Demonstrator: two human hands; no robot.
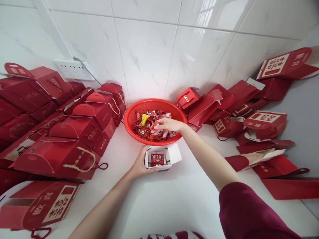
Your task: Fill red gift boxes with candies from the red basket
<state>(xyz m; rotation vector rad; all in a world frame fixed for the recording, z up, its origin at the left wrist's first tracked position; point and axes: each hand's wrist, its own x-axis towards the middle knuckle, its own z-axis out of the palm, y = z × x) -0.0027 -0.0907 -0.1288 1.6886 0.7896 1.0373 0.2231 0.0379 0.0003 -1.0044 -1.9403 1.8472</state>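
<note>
My left hand (140,166) is wrapped round the left side of a small open box (175,153), white inside, resting on the white counter. A dark red printed packet (157,159) lies inside it, and a flap stands out to the right. Just behind the box is a red plastic basket (156,143) of wrapped candies, mostly red. My right hand (169,124) reaches into this basket, fingers pinched at a red and white wrapped candy (156,126). A yellow-wrapped candy (144,119) shows left of those fingertips. Part of the pile is hidden beneath the hand.
Red gift boxes (74,127) with cord handles stand in rows along the left. More red boxes (265,122), some unfolded or tipped over, crowd the right side. A tiled wall (147,56) rises behind, with a socket strip (73,69) and a cable at left.
</note>
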